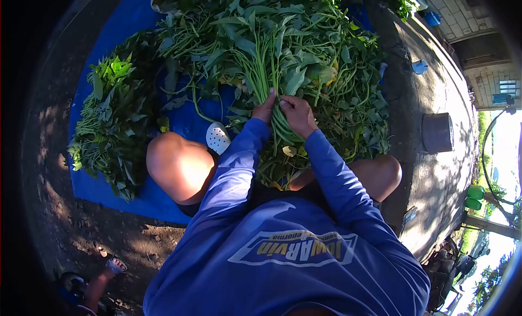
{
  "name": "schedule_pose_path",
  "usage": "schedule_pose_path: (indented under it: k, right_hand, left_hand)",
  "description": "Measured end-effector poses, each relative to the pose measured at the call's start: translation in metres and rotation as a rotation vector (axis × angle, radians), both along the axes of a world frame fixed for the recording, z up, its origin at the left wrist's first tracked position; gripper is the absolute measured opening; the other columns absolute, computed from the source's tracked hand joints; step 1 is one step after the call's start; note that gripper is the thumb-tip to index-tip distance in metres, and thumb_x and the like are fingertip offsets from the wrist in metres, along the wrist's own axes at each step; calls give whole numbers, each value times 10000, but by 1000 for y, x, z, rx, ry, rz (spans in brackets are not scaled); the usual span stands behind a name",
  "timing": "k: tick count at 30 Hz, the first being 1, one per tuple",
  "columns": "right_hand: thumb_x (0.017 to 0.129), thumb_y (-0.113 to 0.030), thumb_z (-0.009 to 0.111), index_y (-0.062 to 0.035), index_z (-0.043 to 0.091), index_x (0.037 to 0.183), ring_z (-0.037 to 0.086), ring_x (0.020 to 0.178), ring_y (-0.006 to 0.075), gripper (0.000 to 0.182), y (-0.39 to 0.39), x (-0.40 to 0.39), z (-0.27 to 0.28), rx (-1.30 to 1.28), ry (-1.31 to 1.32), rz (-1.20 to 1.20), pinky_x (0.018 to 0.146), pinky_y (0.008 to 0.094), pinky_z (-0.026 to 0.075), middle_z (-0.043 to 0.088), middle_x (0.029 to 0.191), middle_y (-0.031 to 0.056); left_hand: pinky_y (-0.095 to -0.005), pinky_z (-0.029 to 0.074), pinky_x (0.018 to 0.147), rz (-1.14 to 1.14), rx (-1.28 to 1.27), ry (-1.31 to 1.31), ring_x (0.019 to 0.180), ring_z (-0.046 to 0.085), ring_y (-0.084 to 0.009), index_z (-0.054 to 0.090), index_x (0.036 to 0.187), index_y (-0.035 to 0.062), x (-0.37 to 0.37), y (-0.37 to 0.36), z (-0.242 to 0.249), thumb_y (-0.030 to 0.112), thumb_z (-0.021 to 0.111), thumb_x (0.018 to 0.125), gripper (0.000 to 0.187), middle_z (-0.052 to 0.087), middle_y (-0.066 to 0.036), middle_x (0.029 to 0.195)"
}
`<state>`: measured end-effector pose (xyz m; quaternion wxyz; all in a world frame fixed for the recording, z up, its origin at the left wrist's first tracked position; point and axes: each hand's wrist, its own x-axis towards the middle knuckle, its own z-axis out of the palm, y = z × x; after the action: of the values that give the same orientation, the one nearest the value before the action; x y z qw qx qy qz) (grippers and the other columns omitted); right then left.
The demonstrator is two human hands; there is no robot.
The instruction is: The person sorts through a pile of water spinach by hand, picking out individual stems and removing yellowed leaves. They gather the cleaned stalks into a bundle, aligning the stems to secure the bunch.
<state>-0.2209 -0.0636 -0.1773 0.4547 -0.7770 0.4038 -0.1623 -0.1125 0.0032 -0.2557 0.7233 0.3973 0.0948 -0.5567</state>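
A bunch of long green stems with leaves [263,66] is held upright between my two hands, above a large heap of leafy greens [348,98]. My left hand [265,107] is closed round the left side of the stems, its thumb up. My right hand [298,116] is closed at the right side of the same stems, its thumb and forefinger pressed together near the other thumb. The lower stem ends hang below between my wrists. Whether anything separate sits in the right pinch is too small to tell.
Stacked leafy bundles [117,115] lie at the left on a blue tarp [157,199]. A white perforated shoe [218,138] is beside my left knee. A metal cylinder [437,132] stands on the concrete at the right. Another person's leg [98,286] shows at lower left.
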Motion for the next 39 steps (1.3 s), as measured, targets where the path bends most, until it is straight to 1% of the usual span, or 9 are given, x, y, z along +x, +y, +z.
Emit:
schedule_pose_path:
  k: [4, 10, 12, 15, 19, 25, 29, 32, 39]
  right_hand:
    - [949, -153, 656, -19, 745, 1205, 719, 986, 362, 301, 1, 1, -7, -158, 76, 137, 872, 441, 547, 736, 1051, 213]
    - [909, -98, 679, -6, 712, 1227, 677, 925, 331, 333, 40, -10, -10, -123, -178, 8, 848, 417, 545, 665, 1044, 175]
    - [885, -82, 695, -9, 706, 1221, 663, 920, 299, 344, 48, -11, -6, 3, -251, -105, 828, 395, 546, 645, 1041, 152]
    - [874, -91, 716, -29, 698, 1210, 652, 902, 266, 342, 30, 1, 49, -339, -202, -109, 809, 368, 549, 642, 1030, 132]
    - [846, -141, 761, -28, 664, 1158, 712, 911, 293, 346, -30, 48, 77, -114, -49, -164, 837, 391, 567, 708, 989, 143]
    - [818, -196, 812, -6, 668, 1033, 730, 937, 307, 322, -73, 50, 12, -72, -37, -105, 854, 406, 572, 734, 978, 154]
    - [864, -262, 784, -10, 703, 1072, 726, 962, 319, 336, -35, -14, 63, -53, 236, 135, 865, 418, 569, 733, 1008, 180]
    - [909, -252, 730, -13, 732, 1095, 715, 969, 352, 303, 3, -57, 50, -162, 131, 320, 878, 430, 563, 722, 1037, 194]
    - [938, -193, 694, -16, 747, 1149, 703, 989, 351, 280, 13, -61, 35, -267, 215, 290, 890, 436, 549, 710, 1073, 184]
  left_hand:
    - [-370, 583, 792, 173, -28, -357, 844, 711, -206, 699, 1132, 25, -9, -1, 18, 361, 910, 827, 501, 734, -68, 1015]
    - [-338, 554, 793, -3, 49, -8, 790, 686, -188, 752, 1019, 17, 8, 2, 23, 308, 912, 780, 409, 728, -57, 903]
    - [-356, 553, 771, 47, 115, -241, 774, 681, -188, 756, 983, -20, 5, 2, 32, 273, 896, 783, 381, 746, -87, 903]
    - [-368, 549, 760, 48, 177, -446, 774, 679, -183, 766, 980, -32, 9, 12, 43, 234, 892, 788, 352, 761, -96, 926]
    - [-352, 556, 808, 58, 51, -616, 859, 708, -186, 772, 1067, -27, 4, 4, 29, 206, 885, 803, 371, 777, -87, 1022]
    - [-341, 553, 767, 141, 82, -498, 815, 693, -176, 748, 1064, -17, 13, 6, 39, 168, 910, 765, 387, 762, -85, 977]
    - [-344, 569, 765, 193, 54, -430, 802, 706, -198, 734, 1062, -26, 24, 12, 49, 195, 918, 755, 421, 758, -99, 971]
    - [-353, 577, 769, 166, 40, -342, 798, 711, -213, 726, 1072, -32, 23, 8, 37, 227, 925, 755, 455, 756, -109, 988]
    - [-368, 573, 756, 74, 28, -342, 811, 705, -199, 743, 1054, -11, 17, 1, 7, 231, 939, 753, 433, 755, -99, 995]
